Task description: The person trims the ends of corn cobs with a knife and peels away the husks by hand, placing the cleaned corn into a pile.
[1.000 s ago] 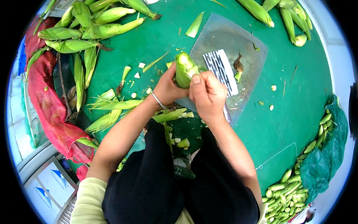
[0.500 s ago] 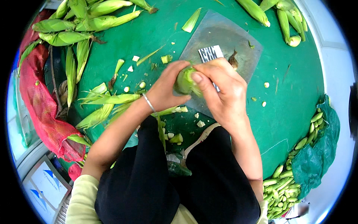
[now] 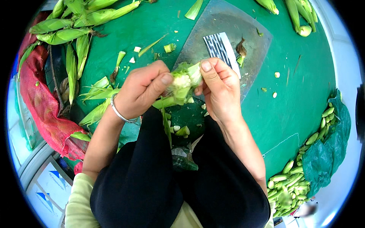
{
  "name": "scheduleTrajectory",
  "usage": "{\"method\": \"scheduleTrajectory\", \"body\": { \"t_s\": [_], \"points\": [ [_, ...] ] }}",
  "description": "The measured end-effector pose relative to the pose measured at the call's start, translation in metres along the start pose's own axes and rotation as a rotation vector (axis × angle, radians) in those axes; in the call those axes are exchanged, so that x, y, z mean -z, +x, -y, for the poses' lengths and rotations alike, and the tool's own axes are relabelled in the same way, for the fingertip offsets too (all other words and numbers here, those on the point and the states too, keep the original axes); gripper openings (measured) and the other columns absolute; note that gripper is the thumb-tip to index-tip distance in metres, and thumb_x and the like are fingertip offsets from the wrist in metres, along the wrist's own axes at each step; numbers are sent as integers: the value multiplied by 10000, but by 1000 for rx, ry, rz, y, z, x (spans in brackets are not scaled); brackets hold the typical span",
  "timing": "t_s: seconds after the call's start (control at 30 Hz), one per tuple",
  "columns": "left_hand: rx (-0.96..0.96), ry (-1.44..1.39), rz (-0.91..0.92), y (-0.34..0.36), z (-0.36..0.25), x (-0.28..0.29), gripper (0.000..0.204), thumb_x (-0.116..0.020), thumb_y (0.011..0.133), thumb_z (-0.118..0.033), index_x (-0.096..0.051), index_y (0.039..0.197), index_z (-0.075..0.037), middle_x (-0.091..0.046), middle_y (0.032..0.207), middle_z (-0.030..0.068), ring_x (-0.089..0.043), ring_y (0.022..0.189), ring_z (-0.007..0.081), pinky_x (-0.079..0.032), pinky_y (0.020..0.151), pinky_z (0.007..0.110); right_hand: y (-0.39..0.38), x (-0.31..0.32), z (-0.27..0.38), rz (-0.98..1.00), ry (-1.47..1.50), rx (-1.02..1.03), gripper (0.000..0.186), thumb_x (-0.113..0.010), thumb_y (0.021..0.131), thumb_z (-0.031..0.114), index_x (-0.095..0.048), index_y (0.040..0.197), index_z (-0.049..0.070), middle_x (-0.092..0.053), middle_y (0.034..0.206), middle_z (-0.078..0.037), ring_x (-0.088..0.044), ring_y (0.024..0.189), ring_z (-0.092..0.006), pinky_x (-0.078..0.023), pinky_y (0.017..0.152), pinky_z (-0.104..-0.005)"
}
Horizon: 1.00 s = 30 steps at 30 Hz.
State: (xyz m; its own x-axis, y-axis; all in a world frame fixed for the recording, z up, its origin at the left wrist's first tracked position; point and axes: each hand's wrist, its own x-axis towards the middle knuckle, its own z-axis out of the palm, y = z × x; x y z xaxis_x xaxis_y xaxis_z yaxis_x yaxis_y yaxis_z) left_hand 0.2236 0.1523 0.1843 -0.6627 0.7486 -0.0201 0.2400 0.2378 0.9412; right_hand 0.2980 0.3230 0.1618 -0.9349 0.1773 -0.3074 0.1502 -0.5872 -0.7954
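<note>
Between my hands is an ear of corn (image 3: 181,83), its pale end showing among opened green husk leaves. My left hand (image 3: 146,89), with a bangle at the wrist, closes round its left side. The thumb and fingers of my right hand (image 3: 220,85) pinch husk at its right side, pulled apart from the ear. Just beyond lies a grey cutting board (image 3: 251,49), bearing a knife with a black-and-white patterned blade (image 3: 220,49) and a cut corn tip with brown silk (image 3: 241,49).
Unpeeled corn ears (image 3: 81,19) are heaped at the far left above a red mesh sack (image 3: 42,95). More ears (image 3: 300,17) lie far right. A green sack (image 3: 330,152) and many small green ears (image 3: 291,190) sit at lower right. Husk scraps (image 3: 97,114) litter the green surface (image 3: 296,83).
My hands have drawn apart, the left moving left. The husk at the ear's end has been opened, and the pale inside now shows. The whole view has shifted slightly.
</note>
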Motion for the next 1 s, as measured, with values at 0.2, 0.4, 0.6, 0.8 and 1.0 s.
{"method": "scheduleTrajectory", "body": {
  "t_s": [0.2, 0.4, 0.6, 0.8, 1.0],
  "points": [
    [171, -260, -190, -6, 6, -6, 221, -440, 940, -166, -456, 762, -36, -398, 667, -11, -401, 553, 56, -346, 491, 221, -2, -9, -10, 41, 112, -30, 155, -517, 916, 174, -552, 857, 36, -587, 767, -25, -531, 608, -79, -468, 542, -222],
    [83, 267, 102, 5, -9, 14, 341, -481, 912, -203, -445, 627, -19, -366, 534, 66, -396, 470, 151, -317, 450, 298, -15, -11, -6, 129, -155, -18, 171, -516, 920, 167, -528, 893, -2, -547, 735, -22, -513, 581, -76, -434, 528, -208],
    [-7, 13, 86, 5, -4, -21, 343, -549, 865, -176, -443, 583, -11, -419, 509, 137, -429, 440, 295, -332, 429, 359, -30, 26, 0, 142, -29, -48, 174, -529, 914, 180, -525, 909, 6, -550, 783, -20, -505, 628, -74, -430, 542, -206],
    [-106, -28, 42, 9, -2, -56, 337, -508, 900, -188, -455, 616, -14, -410, 503, 108, -412, 426, 238, -321, 434, 346, -65, 25, 39, -196, -692, 38, 196, -592, 873, 161, -501, 924, -5, -578, 754, -37, -533, 648, -79, -454, 585, -226],
    [-123, -48, -125, 10, -7, -73, 299, -515, 896, -162, -477, 637, -17, -432, 500, 101, -452, 413, 218, -332, 427, 323, -64, 14, 36, -147, -1025, -78, 488, -613, 845, 322, -369, 1104, -11, -585, 656, -144, -605, 576, -256, -460, 531, -341]
  ]
}}
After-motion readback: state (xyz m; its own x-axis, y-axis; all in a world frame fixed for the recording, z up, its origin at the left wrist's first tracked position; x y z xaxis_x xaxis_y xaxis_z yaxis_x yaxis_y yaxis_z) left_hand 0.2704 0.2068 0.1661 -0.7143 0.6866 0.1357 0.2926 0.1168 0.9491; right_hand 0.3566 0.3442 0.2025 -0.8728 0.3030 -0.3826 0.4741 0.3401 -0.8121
